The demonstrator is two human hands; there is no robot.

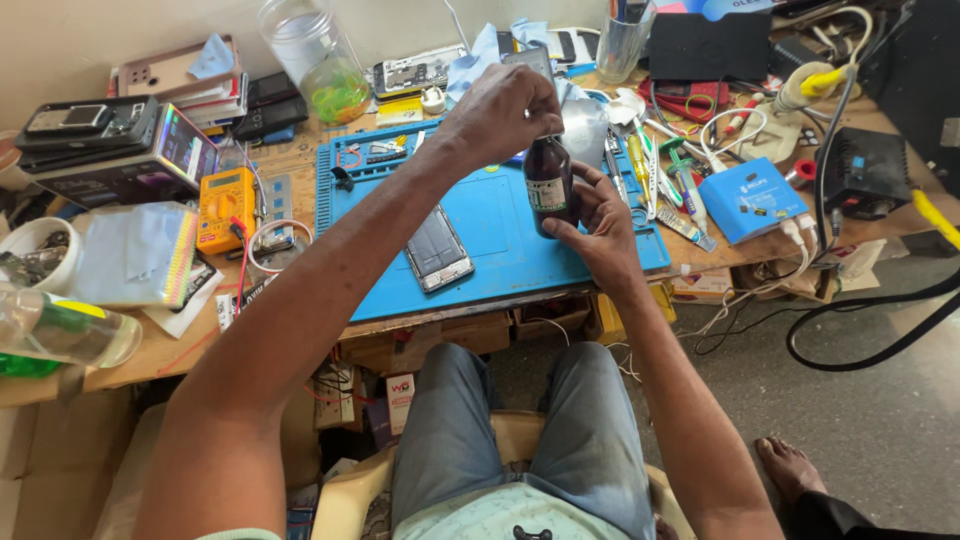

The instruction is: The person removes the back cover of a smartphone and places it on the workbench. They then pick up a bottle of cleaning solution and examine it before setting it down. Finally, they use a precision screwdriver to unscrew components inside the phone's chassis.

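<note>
A small dark brown bottle (549,185) with a pale label is held upright above the blue mat (490,225), a little right of the centre of the frame, its long axis running nearly straight up and down. The right hand (598,225) is wrapped around the lower body of the bottle from the right side, the thumb and fingers pressed against the glass in a closed grip. The left hand (503,108) is set directly above, at the top end of the bottle, with its fingertips pinched together around the cap or neck; the cap itself is hidden under the fingers, so it cannot be told whether it is on or off. The two hands are thus stacked along the bottle's axis, the left at the top and the right at the bottom, and both are touching it. On the mat, to the lower left of the bottle, an opened phone (437,250) is laid flat with its long side running diagonally. A yellow meter (225,207) is seen on the desk (150,355) at the left of the frame, a clear jar (318,60) at the upper left, and a blue box (751,199) with white cables to the right of the bottle. Tweezers and screwdrivers (655,175) are scattered just right of the mat.
</note>
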